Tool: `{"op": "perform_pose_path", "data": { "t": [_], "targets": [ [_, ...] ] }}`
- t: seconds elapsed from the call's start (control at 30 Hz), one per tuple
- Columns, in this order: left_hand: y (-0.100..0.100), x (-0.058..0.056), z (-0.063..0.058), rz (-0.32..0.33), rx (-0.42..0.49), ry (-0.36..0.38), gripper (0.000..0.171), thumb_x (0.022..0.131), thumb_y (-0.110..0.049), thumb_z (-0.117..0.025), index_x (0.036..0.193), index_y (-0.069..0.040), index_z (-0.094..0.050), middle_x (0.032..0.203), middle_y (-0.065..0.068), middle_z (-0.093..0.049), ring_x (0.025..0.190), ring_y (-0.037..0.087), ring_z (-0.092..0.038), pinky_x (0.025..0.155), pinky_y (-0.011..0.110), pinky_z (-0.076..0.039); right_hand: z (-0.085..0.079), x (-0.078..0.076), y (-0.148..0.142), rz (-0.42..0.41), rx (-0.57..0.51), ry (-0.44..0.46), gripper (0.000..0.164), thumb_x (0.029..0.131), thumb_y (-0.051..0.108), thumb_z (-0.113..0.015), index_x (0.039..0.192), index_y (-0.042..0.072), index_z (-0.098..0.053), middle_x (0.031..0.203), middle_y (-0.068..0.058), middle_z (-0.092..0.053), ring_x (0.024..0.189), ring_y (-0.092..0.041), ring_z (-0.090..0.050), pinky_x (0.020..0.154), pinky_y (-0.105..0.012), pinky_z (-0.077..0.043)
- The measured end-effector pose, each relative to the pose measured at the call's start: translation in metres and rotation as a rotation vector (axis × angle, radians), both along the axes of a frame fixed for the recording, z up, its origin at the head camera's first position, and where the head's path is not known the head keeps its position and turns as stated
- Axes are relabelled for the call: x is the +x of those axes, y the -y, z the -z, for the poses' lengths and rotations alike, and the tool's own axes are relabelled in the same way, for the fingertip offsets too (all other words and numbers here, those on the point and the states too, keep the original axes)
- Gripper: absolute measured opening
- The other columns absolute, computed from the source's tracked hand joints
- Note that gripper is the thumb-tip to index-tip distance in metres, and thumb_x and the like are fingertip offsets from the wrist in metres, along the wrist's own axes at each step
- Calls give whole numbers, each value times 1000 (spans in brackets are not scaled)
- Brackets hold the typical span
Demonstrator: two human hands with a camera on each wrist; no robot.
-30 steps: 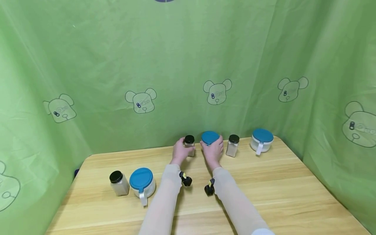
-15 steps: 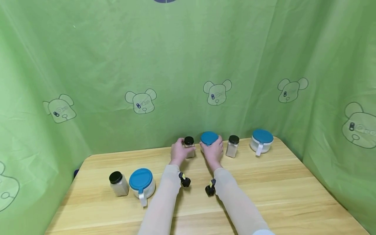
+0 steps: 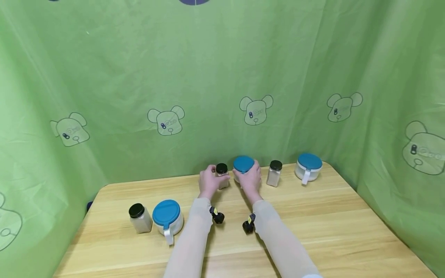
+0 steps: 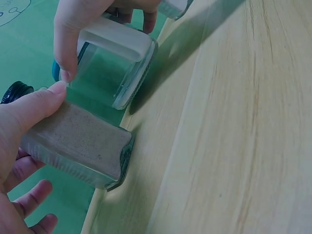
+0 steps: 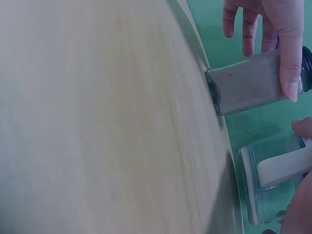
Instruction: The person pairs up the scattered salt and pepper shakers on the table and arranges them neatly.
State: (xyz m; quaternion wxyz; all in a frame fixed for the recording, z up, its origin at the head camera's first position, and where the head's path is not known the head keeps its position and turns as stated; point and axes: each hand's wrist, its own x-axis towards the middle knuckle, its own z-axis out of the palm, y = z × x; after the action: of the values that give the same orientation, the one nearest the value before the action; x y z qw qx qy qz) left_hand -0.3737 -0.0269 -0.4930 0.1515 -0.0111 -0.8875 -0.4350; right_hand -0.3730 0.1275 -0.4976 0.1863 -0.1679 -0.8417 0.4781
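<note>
My left hand point(image 3: 208, 181) is partly closed around the square jar point(image 4: 80, 139) of grey-brown powder, thumb along the near face and index finger behind it, while the other fingers spread loosely. The jar stands upright near the back edge of the wooden table point(image 3: 313, 224), its black lid rising above my thumb. Just to its right, my right hand point(image 3: 251, 178) curves round the clear pot point(image 3: 243, 164) with the blue lid, thumb on one side and fingers on the other, its white handle point(image 5: 285, 167) facing me below the palm. Further right along that edge stand a second jar point(image 3: 274, 177) and a second pot point(image 3: 308, 168). Nearer me on the left, a third jar point(image 3: 141, 222) sits just beside a third pot point(image 3: 167, 214). Green cloth point(image 3: 208, 69) printed with bear heads hangs behind.
</note>
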Motion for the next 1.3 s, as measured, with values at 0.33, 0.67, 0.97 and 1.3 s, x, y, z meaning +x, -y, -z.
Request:
{"op": "perform_pose_path", "data": {
  "t": [0.33,0.67,0.97,1.3],
  "targets": [
    [6,8,-1,-19,-11,3,64,66,-46,-87,115,-10,-66,113,9,-72,106,32,-62,93,44,-47,1,10,0,-34,3,12,102,74,42,-82,150,9,-23,149,-21,-36,134,-44,-39,106,-64,-35],
    [12,14,-6,1,24,-47,55,65,-42,-89,107,-13,-69,111,8,-72,108,31,-60,97,46,-43,0,19,0,-64,-12,-7,103,74,43,-81,151,10,-22,151,-20,-35,135,-43,-39,107,-65,-34],
    [16,22,-11,-23,8,-71,63,62,-49,-88,109,-12,-68,106,7,-69,103,29,-56,90,42,-44,-5,27,2,-74,-9,-28,104,74,41,-82,152,9,-21,153,-20,-34,138,-41,-36,110,-63,-28],
    [17,34,-13,-19,57,-86,63,62,-43,-89,111,-10,-68,108,8,-68,107,30,-55,93,45,-43,-7,37,1,-83,17,-65,102,74,38,-84,150,7,-25,150,-20,-37,137,-39,-38,110,-61,-29]
  ]
}}
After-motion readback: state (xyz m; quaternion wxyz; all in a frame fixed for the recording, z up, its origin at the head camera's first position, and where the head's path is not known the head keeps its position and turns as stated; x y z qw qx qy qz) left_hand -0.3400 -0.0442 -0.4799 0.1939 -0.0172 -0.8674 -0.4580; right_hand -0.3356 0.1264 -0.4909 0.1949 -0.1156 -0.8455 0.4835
